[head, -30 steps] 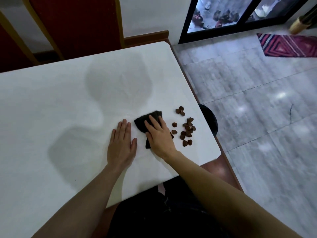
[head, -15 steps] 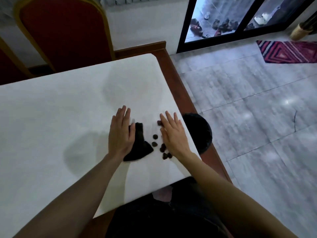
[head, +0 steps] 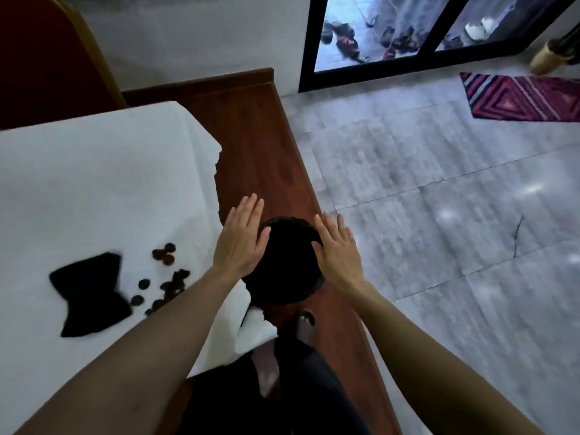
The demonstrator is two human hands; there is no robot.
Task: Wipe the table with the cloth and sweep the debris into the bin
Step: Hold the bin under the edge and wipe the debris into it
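Hands (head: 240,243) now off cloth (head: 89,298), flanking bin (head: 287,262)

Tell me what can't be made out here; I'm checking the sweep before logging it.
Head view only:
- Bin: inside too dark to show contents; both hands cover its sides.
- Debris: some pieces hidden under the left forearm.
- Left hand, right hand: contact with the bin unclear.
- Cloth: blurred.
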